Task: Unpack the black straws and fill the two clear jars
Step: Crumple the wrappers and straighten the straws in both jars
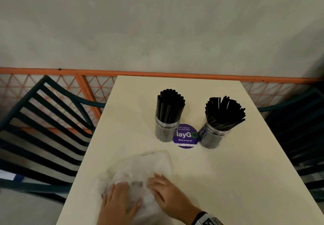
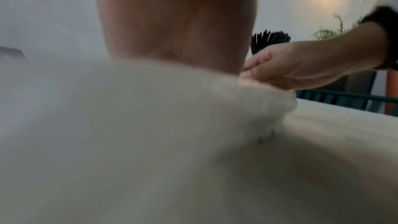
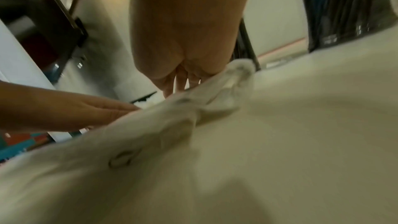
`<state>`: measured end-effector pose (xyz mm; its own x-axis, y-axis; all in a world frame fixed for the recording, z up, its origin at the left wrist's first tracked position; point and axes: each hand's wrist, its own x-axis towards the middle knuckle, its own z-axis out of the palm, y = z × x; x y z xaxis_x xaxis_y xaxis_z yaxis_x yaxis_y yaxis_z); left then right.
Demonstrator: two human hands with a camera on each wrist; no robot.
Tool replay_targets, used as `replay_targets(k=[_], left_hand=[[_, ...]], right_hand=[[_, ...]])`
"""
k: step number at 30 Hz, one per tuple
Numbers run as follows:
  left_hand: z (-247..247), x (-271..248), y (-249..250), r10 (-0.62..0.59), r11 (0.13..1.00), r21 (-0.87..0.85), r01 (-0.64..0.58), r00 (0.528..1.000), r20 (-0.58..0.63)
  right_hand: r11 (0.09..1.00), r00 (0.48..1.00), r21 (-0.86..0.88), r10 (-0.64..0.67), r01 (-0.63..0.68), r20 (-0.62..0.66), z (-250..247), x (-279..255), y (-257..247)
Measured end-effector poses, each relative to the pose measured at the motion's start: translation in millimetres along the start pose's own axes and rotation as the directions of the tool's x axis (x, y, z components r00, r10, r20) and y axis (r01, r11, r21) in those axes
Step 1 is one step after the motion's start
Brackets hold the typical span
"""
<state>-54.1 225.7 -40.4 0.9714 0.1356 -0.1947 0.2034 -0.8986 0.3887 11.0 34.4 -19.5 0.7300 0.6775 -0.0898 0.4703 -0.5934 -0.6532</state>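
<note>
Two clear jars stand upright at the middle of the cream table (image 1: 245,172). The left jar (image 1: 166,130) holds a tight bundle of black straws (image 1: 171,105). The right jar (image 1: 213,134) holds black straws (image 1: 224,113) that fan outward. Near the front edge lies a crumpled clear plastic bag (image 1: 140,168), and no straws show inside it. My left hand (image 1: 120,198) lies flat on the bag with straight fingers. My right hand (image 1: 164,189) presses on the bag beside it, fingers straight. The bag (image 3: 172,117) bunches up between both hands in the right wrist view.
A round purple sticker (image 1: 186,137) lies on the table between the jars. Dark slatted chairs stand at the left (image 1: 43,133) and at the right (image 1: 301,137). An orange railing (image 1: 87,88) and a pale wall run behind the table.
</note>
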Motion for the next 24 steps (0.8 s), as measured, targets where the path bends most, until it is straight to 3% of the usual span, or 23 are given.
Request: replay_targets(k=[4,8,10,12,15,20,24], left_hand=[[-43,-2,22,-0.071,0.997,-0.033,0.069,0.996,-0.054],[-84,-8,74,-0.151,0.985,-0.115,0.130,0.969,-0.198],[-90,-5,106,-0.072,0.989,-0.147,0.029,0.952,-0.298],[-88,3,142,0.032,0.981,-0.178,-0.082,0.962,-0.270],[-72,20,197,0.021,0.914,-0.391,-0.104,0.977,-0.212],[-38,64,259,0.109,0.866,-0.486,-0.120,0.993,-0.051],[-20,108,276,0.119,0.825,-0.560,-0.079,0.992,0.035]], right_hand=[[0.981,0.978,0.192,0.072,-0.033,-0.197,-58,-35,7],[0.967,0.894,0.247,0.169,-0.068,-0.415,-112,-84,44],[0.959,0.855,0.263,0.222,-0.105,-0.469,-134,-103,71],[0.951,0.816,0.267,0.274,-0.153,-0.509,-152,-118,100],[0.933,0.783,0.307,0.333,-0.190,-0.526,-179,-128,130],[0.899,0.847,0.360,0.382,-0.249,-0.369,-213,-111,154],[0.926,0.902,0.335,0.288,-0.176,-0.322,-233,-78,155]])
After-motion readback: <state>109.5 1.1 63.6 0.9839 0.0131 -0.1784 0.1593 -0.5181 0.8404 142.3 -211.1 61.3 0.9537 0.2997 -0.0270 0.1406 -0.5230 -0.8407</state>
